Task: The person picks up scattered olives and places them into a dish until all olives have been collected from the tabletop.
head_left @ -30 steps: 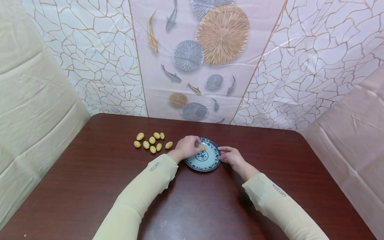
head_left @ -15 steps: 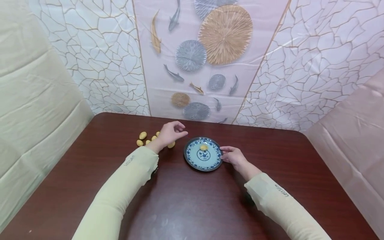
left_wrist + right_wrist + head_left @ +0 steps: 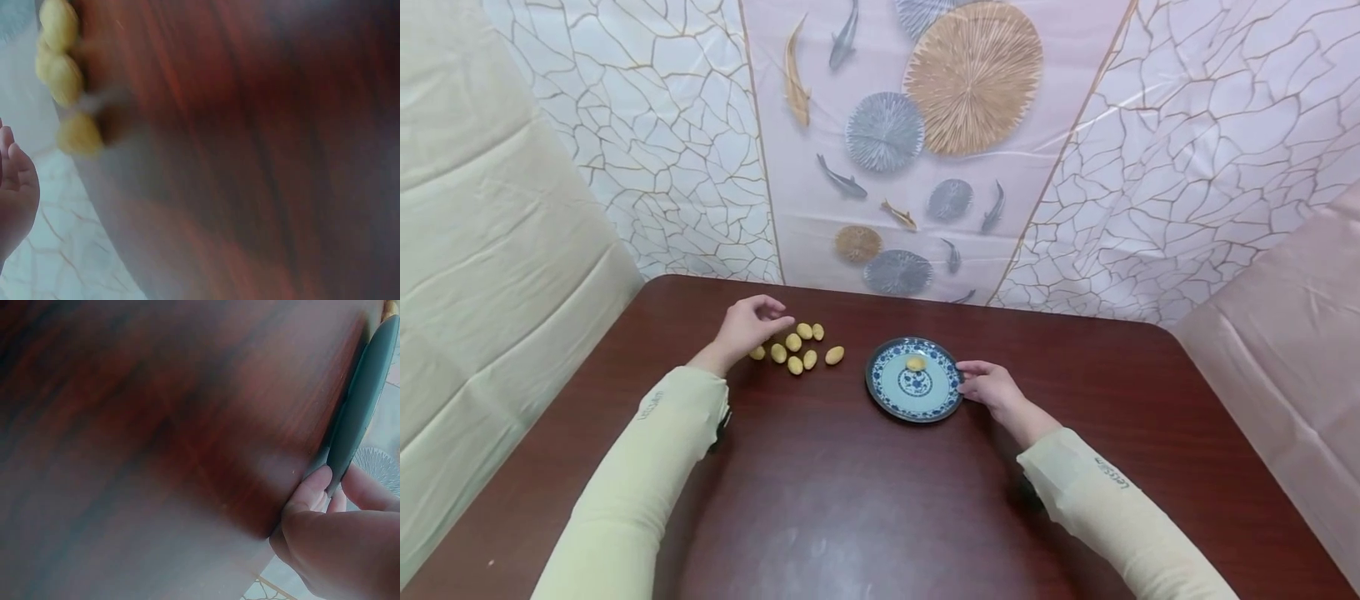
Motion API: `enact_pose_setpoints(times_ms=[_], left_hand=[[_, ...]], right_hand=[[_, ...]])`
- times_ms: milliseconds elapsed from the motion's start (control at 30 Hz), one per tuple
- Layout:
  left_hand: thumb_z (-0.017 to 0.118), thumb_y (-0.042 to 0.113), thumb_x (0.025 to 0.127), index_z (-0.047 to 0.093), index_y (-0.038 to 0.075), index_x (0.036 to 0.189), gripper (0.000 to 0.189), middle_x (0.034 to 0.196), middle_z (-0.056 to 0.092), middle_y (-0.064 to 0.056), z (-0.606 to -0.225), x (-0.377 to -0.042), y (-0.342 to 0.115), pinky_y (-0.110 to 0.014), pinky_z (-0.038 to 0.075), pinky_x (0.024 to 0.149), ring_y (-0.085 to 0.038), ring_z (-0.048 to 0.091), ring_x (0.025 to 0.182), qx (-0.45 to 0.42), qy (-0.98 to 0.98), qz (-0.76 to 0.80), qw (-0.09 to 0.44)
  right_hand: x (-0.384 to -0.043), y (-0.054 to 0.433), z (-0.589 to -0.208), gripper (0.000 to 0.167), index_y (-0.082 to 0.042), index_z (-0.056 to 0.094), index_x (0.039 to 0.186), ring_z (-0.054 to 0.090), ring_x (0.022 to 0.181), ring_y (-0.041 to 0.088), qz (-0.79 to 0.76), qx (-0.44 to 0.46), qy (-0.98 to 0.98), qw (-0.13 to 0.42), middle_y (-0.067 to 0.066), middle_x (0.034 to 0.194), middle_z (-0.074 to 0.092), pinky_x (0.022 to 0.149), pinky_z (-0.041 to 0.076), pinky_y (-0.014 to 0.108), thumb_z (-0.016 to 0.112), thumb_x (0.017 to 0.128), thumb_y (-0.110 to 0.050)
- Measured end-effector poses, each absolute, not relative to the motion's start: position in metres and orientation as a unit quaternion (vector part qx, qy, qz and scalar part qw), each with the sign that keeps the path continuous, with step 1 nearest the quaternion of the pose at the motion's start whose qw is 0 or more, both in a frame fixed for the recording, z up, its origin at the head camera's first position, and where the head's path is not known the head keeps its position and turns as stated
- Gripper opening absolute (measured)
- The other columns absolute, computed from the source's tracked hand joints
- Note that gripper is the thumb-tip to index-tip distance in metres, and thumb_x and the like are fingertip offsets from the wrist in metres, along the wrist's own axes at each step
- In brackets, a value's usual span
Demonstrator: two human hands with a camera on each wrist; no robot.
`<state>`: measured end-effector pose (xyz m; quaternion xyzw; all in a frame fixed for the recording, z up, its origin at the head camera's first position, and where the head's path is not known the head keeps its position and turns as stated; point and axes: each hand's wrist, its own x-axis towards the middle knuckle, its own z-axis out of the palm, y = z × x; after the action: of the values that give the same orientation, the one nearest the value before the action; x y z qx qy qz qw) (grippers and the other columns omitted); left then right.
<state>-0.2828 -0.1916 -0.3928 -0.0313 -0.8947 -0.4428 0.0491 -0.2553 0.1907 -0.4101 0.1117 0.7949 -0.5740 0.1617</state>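
Note:
A round blue-and-white patterned plate (image 3: 892, 398) with a dark rim lies on the table, and one small yellow oval piece (image 3: 916, 363), like a baby potato, is on it. My right hand (image 3: 996, 390) pinches the plate's right rim; in the right wrist view its thumb and fingers are on either side of the plate edge (image 3: 365, 394). To the left lie several more yellow oval pieces (image 3: 793, 342) in a loose group. Over the left end of that group hovers my left hand (image 3: 748, 327), fingers loosely bent around nothing, partly covering the pieces there.
The dark brown table (image 3: 850, 492) has rounded far corners. Behind it hangs a patterned cloth backdrop (image 3: 883, 200) with fish and discs, with pale padded cloth (image 3: 497, 275) at the left side and more at the right.
My left hand has let go of a yellow oval piece on the plate and moved left to the far end of the group. My right hand has stayed at the plate's rim.

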Motion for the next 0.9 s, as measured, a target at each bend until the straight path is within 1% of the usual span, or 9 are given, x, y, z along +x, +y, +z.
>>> enact_pose_setpoints(times_ms=[133, 233, 333, 467, 600, 900], left_hand=[[0.069, 0.026, 0.084, 0.063, -0.001, 0.108, 0.036, 0.104, 0.065, -0.017, -0.400, -0.278, -0.211, -0.027, 0.046, 0.074, -0.026, 0.061, 0.090, -0.018, -0.902, -0.429, 0.043], [0.069, 0.030, 0.084, 0.062, 0.000, 0.107, 0.038, 0.105, 0.065, -0.018, -0.406, -0.273, -0.222, -0.028, 0.046, 0.077, -0.027, 0.060, 0.093, -0.008, -0.906, -0.421, 0.036], [0.069, 0.030, 0.084, 0.062, -0.001, 0.107, 0.039, 0.106, 0.065, -0.019, -0.410, -0.269, -0.231, -0.029, 0.046, 0.080, -0.027, 0.060, 0.095, -0.002, -0.908, -0.419, 0.028], [0.070, 0.025, 0.084, 0.062, -0.002, 0.106, 0.036, 0.104, 0.066, -0.020, -0.416, -0.264, -0.237, -0.025, 0.046, 0.076, -0.026, 0.062, 0.091, -0.008, -0.909, -0.416, 0.024], [0.070, 0.025, 0.083, 0.063, -0.002, 0.105, 0.036, 0.102, 0.067, -0.019, -0.422, -0.260, -0.237, -0.019, 0.045, 0.072, -0.021, 0.063, 0.086, -0.017, -0.913, -0.407, 0.013], [0.070, 0.022, 0.083, 0.062, -0.003, 0.104, 0.034, 0.103, 0.065, -0.020, -0.426, -0.259, -0.233, -0.026, 0.046, 0.074, -0.026, 0.062, 0.089, -0.027, -0.922, -0.386, 0.002]], right_hand=[[-0.256, 0.192, -0.410, 0.045, 0.002, 0.049, 0.131, 0.052, 0.088, 0.012, -0.576, 0.117, 0.792, 0.166, 0.008, 0.107, 0.052, 0.074, 0.050, 0.019, 0.055, 0.087, 0.007], [-0.256, 0.191, -0.409, 0.045, 0.003, 0.049, 0.131, 0.052, 0.088, 0.012, -0.576, 0.116, 0.792, 0.168, 0.008, 0.108, 0.052, 0.075, 0.051, 0.020, 0.054, 0.087, 0.007], [-0.257, 0.191, -0.408, 0.045, 0.003, 0.049, 0.131, 0.053, 0.086, 0.011, -0.578, 0.115, 0.790, 0.168, 0.008, 0.107, 0.052, 0.074, 0.051, 0.020, 0.054, 0.087, 0.006], [-0.257, 0.190, -0.408, 0.045, 0.003, 0.050, 0.131, 0.053, 0.083, 0.009, -0.584, 0.119, 0.786, 0.168, 0.007, 0.105, 0.052, 0.070, 0.050, 0.018, 0.055, 0.087, 0.007], [-0.257, 0.190, -0.407, 0.045, 0.004, 0.049, 0.131, 0.053, 0.081, 0.008, -0.586, 0.117, 0.784, 0.168, 0.006, 0.104, 0.052, 0.068, 0.050, 0.017, 0.055, 0.086, 0.008], [-0.257, 0.191, -0.409, 0.046, 0.006, 0.047, 0.131, 0.052, 0.076, 0.004, -0.594, 0.110, 0.779, 0.167, 0.004, 0.099, 0.052, 0.067, 0.050, 0.016, 0.054, 0.086, 0.010]])
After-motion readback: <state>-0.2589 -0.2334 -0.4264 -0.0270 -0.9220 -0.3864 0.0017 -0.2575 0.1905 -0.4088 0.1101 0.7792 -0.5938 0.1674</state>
